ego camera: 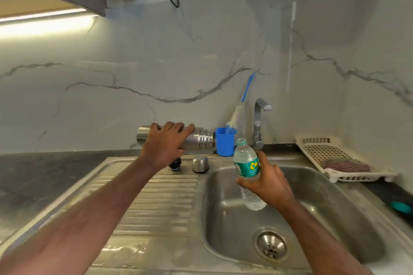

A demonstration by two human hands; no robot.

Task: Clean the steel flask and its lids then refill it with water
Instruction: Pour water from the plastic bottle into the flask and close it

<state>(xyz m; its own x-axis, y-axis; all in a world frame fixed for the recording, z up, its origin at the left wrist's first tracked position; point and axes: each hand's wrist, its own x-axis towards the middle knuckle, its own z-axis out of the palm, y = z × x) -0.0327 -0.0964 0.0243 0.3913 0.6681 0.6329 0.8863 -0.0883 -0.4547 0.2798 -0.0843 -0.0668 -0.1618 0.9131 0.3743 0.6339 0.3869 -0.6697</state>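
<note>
Left hand [166,143] grips flask [201,138] lying beside blue cup [224,144]; right hand [268,182] grips bottle [245,163] over sink [312,207]. Steel cap [200,163], black stopper [175,165] between.

I see a dark stone worktop [44,169] with a steel sink unit [156,250] set into it, its ribbed drainboard [156,203] on the left and basin [312,207] on the right. On the rim behind the drainboard a steel flask [201,138] lies on its side, mouth toward a blue cup [224,144] standing just beside it. A steel cap [200,163] and a black stopper [175,165] stand near the flask. On the right worktop sits a cream plastic tray [312,147], and a teal lid [401,206] lies nearer me
</note>
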